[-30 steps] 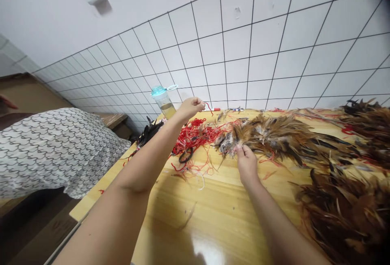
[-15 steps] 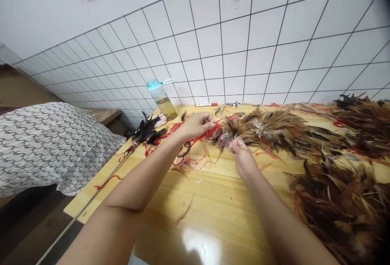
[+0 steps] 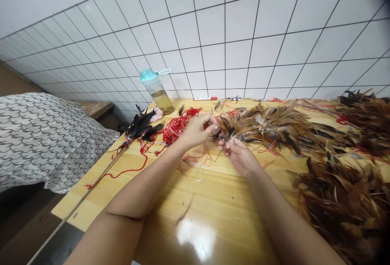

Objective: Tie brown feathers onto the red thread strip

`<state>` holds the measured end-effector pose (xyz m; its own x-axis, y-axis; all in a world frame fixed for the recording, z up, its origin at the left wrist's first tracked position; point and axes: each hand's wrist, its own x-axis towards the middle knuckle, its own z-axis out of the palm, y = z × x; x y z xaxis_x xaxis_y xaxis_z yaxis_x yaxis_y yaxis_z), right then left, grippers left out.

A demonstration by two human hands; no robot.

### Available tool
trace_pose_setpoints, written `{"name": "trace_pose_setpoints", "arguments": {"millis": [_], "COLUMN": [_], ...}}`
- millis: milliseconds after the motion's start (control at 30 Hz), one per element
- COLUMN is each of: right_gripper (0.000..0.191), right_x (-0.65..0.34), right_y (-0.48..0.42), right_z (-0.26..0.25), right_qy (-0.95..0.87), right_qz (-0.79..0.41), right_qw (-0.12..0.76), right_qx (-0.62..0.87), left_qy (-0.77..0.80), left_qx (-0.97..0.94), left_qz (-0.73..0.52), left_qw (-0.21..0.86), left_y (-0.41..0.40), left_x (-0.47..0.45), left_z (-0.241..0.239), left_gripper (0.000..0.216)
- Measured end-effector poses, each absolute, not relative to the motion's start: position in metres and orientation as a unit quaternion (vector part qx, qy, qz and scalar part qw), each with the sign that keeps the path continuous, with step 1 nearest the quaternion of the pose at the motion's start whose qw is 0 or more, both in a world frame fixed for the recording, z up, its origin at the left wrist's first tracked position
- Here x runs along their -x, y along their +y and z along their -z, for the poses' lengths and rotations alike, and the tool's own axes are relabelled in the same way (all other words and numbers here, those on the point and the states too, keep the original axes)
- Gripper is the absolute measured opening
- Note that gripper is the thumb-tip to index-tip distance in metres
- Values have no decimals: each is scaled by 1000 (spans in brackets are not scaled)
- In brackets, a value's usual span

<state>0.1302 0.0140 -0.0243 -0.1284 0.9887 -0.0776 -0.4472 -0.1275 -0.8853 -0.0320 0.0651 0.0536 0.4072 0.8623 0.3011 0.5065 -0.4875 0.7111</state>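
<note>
A long bundle of brown and black feathers (image 3: 268,129) lies across the table with its quill end toward my hands. My left hand (image 3: 201,129) is closed in a pinch at that quill end, against the dark tip; what sits between its fingertips is too small to make out. Just below, my right hand (image 3: 239,153) has its fingers curled and pressed on the underside of the same end. Behind my left wrist spreads a tangle of red string (image 3: 176,129), with loose strands running under my hands.
A water bottle (image 3: 158,94) with a blue lid stands at the back left. Black feathers (image 3: 140,127) on a long stick (image 3: 88,192) cross the left edge. Brown feather piles (image 3: 344,204) fill the right. A red marker (image 3: 205,98) lies by the wall. Patterned cloth (image 3: 48,143) hangs left.
My left hand has come closer to the feather bundle's end, and my right hand has shifted slightly left so they nearly meet. The red string beside my left hand looks slacker. The view has tilted.
</note>
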Motion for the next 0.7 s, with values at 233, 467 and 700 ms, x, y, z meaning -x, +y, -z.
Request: {"name": "trace_pose_setpoints", "arguments": {"millis": [233,467,700], "right_gripper": [35,26,21], "right_x": [-132,-141,-137], "right_y": [22,20,10], "right_z": [37,46,36], "right_qy": [-401,-533,-602], "right_qz": [-502,-226,-66], "right_qw": [591,506,376], "right_qx": [488,639,702], "left_qy": [445,407,306], "left_qx": [-808,-861,-931], "left_qz": [-281,-198,-175], "left_qw": [264,233,94], "left_y": [58,49,28], "left_x": [49,48,31], "left_z": [-48,-37,-30], "left_gripper": [12,10,18]}}
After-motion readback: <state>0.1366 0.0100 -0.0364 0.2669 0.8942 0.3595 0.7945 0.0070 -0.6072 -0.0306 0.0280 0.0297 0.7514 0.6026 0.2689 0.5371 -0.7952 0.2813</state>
